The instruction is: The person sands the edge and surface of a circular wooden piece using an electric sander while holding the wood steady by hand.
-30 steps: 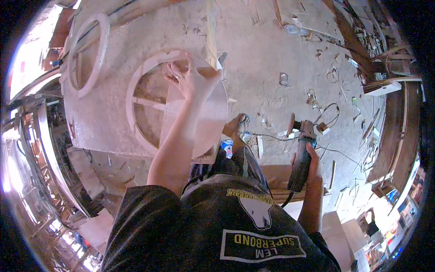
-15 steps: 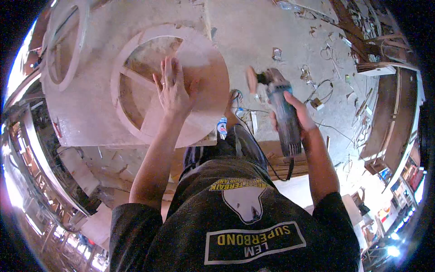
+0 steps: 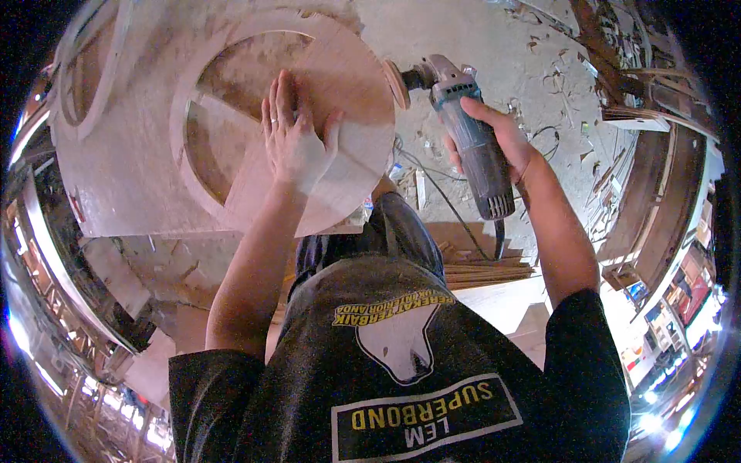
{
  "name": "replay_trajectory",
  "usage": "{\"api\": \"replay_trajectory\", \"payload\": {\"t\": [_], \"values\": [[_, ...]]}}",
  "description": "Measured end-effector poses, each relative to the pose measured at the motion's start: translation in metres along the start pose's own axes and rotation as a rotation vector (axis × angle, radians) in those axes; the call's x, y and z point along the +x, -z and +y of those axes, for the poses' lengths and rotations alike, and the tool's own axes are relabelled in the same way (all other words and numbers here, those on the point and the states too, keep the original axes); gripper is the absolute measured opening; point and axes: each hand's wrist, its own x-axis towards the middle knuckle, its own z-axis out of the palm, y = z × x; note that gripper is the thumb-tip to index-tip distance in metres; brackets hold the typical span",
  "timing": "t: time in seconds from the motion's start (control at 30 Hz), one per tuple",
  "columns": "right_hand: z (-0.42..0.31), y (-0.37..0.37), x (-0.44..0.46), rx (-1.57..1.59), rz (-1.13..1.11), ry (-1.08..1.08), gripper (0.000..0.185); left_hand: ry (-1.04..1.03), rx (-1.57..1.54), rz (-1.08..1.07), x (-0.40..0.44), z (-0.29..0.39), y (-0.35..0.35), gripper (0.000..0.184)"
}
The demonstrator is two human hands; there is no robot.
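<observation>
Item one, position: the round wooden panel (image 3: 359, 89) lies flat on the table (image 3: 104, 189), left of centre in the scene, with cut-out gaps across its far and left parts. A second wooden ring (image 3: 116, 58) lies at the far left, apart from it.

Item two, my left hand (image 3: 297, 143): palm down on the panel beside the gaps, fingers laid out straight and fairly close together, thumb standing off to the right. It pinches nothing.

Item three, my right hand (image 3: 490, 139): wrapped around the body of the grinder (image 3: 475, 143), thumb over the top, fingers around the left side. A cord (image 3: 459, 216) runs on the near side.

Item four, governing relation: the panel lies to the left of my right hand. The grinder's long axis slants from near right to far left, putting its disc (image 3: 396, 85) just beside the panel's right rim, nearly edge-on to my view. Contact there I cannot tell. The right hand is nearer that rim; the left sits further inward.
</observation>
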Motion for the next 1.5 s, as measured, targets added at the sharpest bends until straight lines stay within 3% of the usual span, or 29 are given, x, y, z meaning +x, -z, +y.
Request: {"api": "replay_trajectory", "payload": {"t": [0.1,0.47,1.0,1.1,1.3,1.5], "values": [[0.016,-0.009,-0.009,0.064,0.105,-0.018,0.067,0.004,-0.006,-0.001,0.0,0.0,0.001,0.08],[0.103,-0.015,-0.015,0.263,0.015,0.017,0.062,-0.033,0.059,-0.006,0.0,-0.008,-0.012,0.081],[0.216,-0.072,-0.031,0.484,0.234,0.049,0.064,-0.082,0.043,0.014,0.0,-0.005,-0.01,0.083],[0.21,-0.076,-0.037,0.529,0.27,0.021,0.058,-0.061,0.058,-0.01,-0.001,-0.004,-0.007,0.083],[0.16,-0.046,-0.031,0.439,0.083,0.254,0.069,-0.054,0.075,-0.017,-0.001,-0.006,-0.009,0.082],[0.108,-0.029,-0.02,0.337,0.106,0.13,0.066,-0.013,0.043,-0.023,-0.003,-0.005,-0.011,0.084]]}}
